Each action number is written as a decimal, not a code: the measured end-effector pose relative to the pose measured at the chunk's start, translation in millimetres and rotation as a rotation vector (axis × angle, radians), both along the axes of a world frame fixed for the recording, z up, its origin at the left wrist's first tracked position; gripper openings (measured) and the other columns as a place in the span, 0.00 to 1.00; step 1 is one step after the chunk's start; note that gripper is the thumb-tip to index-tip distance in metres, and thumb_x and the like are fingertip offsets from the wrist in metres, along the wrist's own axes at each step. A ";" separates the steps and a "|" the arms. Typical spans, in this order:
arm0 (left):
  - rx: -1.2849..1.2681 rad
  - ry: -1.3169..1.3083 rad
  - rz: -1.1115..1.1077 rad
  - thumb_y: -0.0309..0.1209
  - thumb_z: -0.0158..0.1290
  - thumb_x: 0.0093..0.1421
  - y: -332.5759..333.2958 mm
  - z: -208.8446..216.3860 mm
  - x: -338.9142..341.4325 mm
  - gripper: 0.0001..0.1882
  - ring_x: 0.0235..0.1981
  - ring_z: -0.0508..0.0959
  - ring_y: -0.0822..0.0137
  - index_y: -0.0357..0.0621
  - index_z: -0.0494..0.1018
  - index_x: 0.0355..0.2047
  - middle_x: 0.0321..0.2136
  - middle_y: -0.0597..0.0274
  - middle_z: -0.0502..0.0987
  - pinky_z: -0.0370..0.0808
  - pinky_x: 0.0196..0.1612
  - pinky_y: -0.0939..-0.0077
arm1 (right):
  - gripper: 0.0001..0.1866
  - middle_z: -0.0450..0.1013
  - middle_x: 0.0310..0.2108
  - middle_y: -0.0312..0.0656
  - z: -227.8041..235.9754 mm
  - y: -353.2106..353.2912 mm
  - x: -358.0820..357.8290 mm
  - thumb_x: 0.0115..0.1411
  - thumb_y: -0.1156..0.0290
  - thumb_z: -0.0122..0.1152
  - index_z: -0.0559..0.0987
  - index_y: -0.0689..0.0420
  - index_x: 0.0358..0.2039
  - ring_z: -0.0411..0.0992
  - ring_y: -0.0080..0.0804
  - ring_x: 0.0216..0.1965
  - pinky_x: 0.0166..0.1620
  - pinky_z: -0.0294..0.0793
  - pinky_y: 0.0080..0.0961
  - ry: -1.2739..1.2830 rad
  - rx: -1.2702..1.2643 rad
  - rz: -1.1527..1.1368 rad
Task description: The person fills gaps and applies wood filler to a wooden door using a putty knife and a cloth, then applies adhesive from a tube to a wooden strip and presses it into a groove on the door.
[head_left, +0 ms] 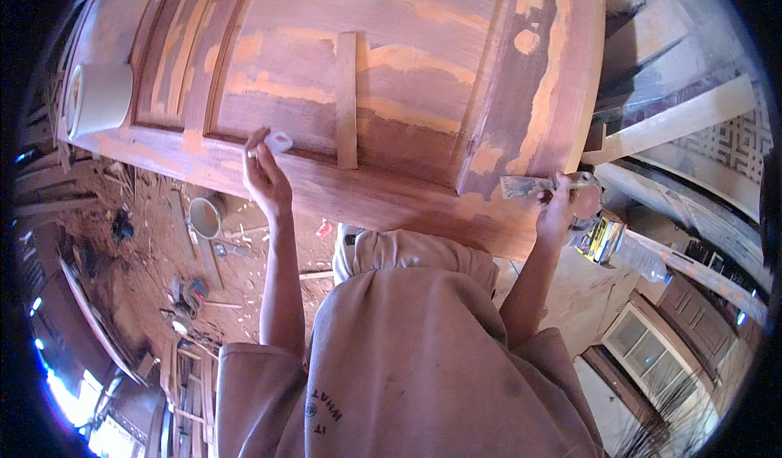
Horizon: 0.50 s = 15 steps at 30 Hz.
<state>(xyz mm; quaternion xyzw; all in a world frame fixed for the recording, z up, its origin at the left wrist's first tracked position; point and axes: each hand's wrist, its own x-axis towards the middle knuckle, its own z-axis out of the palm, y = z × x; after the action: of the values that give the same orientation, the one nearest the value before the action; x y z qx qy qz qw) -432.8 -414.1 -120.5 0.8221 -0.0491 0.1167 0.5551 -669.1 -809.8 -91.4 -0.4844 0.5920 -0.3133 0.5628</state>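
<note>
A large wooden door (285, 116) with recessed panels lies in front of me, streaked with orange filler. My right hand (554, 212) is closed round a putty knife (525, 187), whose smeared blade points left over the door's near right corner. My left hand (267, 177) is raised over the door's near edge. Its fingers pinch a small whitish, rounded piece (278, 142) with a reddish spot; its exact kind cannot be made out. A narrow wooden strip (348, 100) lies across the middle panel, between my hands.
A white tub (106, 100) lies on the door's left end. On the sawdust-covered floor are a bucket (205, 217) and a power tool (189, 293). To the right are a clear plastic bottle (643, 262), a yellow-black box (601, 240) and a leaning plank (676, 120).
</note>
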 end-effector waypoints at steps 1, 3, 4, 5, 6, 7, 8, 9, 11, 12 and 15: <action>0.025 0.015 0.000 0.32 0.43 0.72 -3.0 1.5 8.0 0.16 0.45 0.76 0.67 0.32 0.74 0.50 0.46 0.52 0.78 0.71 0.50 0.73 | 0.15 0.71 0.23 0.38 8.6 1.6 1.6 0.59 0.65 0.61 0.71 0.60 0.41 0.69 0.23 0.17 0.19 0.68 0.20 -0.022 0.027 0.056; 0.050 0.044 0.013 0.31 0.43 0.72 -1.0 -3.5 20.6 0.15 0.42 0.77 0.67 0.34 0.74 0.49 0.45 0.53 0.79 0.73 0.47 0.74 | 0.15 0.71 0.24 0.38 21.5 13.0 12.3 0.60 0.65 0.61 0.71 0.60 0.41 0.70 0.24 0.17 0.20 0.69 0.21 -0.001 0.034 0.204; 0.142 0.021 0.011 0.31 0.45 0.71 -9.5 -3.3 27.2 0.14 0.39 0.77 0.68 0.35 0.75 0.49 0.43 0.53 0.80 0.73 0.43 0.75 | 0.15 0.71 0.25 0.39 29.1 18.1 13.7 0.60 0.65 0.62 0.71 0.60 0.41 0.71 0.24 0.18 0.20 0.70 0.22 0.016 0.023 0.317; 0.146 0.026 -0.012 0.31 0.46 0.71 -12.6 -2.6 32.0 0.14 0.39 0.78 0.68 0.35 0.75 0.48 0.42 0.53 0.80 0.74 0.43 0.74 | 0.13 0.72 0.30 0.41 36.3 26.0 19.7 0.61 0.70 0.61 0.71 0.61 0.43 0.74 0.25 0.21 0.22 0.73 0.24 -0.039 -0.007 0.431; 0.149 0.031 -0.038 0.32 0.47 0.70 -13.7 -2.9 33.9 0.14 0.38 0.78 0.68 0.36 0.76 0.47 0.41 0.52 0.80 0.74 0.42 0.72 | 0.13 0.72 0.30 0.41 43.2 37.0 26.1 0.61 0.70 0.61 0.71 0.61 0.43 0.74 0.25 0.21 0.22 0.73 0.24 -0.035 -0.009 0.440; 0.140 0.030 -0.038 0.32 0.47 0.70 -16.2 -6.0 35.7 0.14 0.38 0.78 0.68 0.36 0.76 0.47 0.41 0.52 0.80 0.74 0.42 0.72 | 0.12 0.72 0.32 0.41 55.1 51.1 36.6 0.61 0.73 0.61 0.71 0.61 0.44 0.74 0.26 0.22 0.24 0.75 0.24 -0.078 -0.084 0.536; 0.159 0.029 -0.052 0.32 0.48 0.70 -14.9 -9.8 37.0 0.13 0.39 0.78 0.66 0.36 0.76 0.47 0.41 0.52 0.80 0.75 0.43 0.70 | 0.11 0.73 0.34 0.42 61.0 61.5 42.0 0.62 0.76 0.61 0.72 0.61 0.44 0.75 0.27 0.23 0.26 0.76 0.25 -0.122 -0.155 0.635; 0.178 0.028 -0.067 0.31 0.48 0.69 -13.3 -13.3 38.3 0.13 0.40 0.79 0.65 0.36 0.76 0.46 0.41 0.52 0.80 0.75 0.44 0.69 | 0.11 0.74 0.39 0.44 62.0 66.7 38.0 0.60 0.81 0.61 0.73 0.62 0.43 0.76 0.30 0.29 0.33 0.78 0.27 -0.043 -0.138 0.726; 0.184 0.030 -0.089 0.32 0.51 0.68 -5.8 -22.7 37.0 0.14 0.42 0.79 0.63 0.35 0.75 0.48 0.43 0.51 0.80 0.75 0.46 0.67 | 0.11 0.74 0.39 0.45 60.4 78.4 36.5 0.59 0.81 0.62 0.74 0.62 0.42 0.76 0.31 0.32 0.37 0.77 0.28 0.074 -0.383 0.893; 0.191 0.029 -0.110 0.33 0.53 0.67 -2.4 -27.2 36.1 0.16 0.44 0.79 0.60 0.34 0.73 0.50 0.45 0.50 0.79 0.75 0.48 0.66 | 0.11 0.74 0.38 0.45 59.4 86.1 36.5 0.58 0.81 0.63 0.75 0.63 0.41 0.76 0.33 0.36 0.40 0.76 0.28 0.190 -0.633 1.052; 0.051 0.103 -0.073 0.34 0.59 0.63 -13.5 -15.8 23.8 0.30 0.53 0.74 0.53 0.34 0.62 0.61 0.58 0.44 0.69 0.71 0.57 0.61 | 0.12 0.74 0.37 0.46 60.8 108.7 31.2 0.56 0.79 0.65 0.75 0.61 0.41 0.75 0.37 0.38 0.43 0.75 0.32 0.183 -0.393 0.916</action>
<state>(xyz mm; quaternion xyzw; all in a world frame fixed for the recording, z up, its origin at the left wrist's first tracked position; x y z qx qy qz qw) -409.1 -427.7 -136.4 0.8385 -0.0534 0.0525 0.5397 -637.9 -701.1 -30.6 -0.8166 0.2954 -0.0958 0.4865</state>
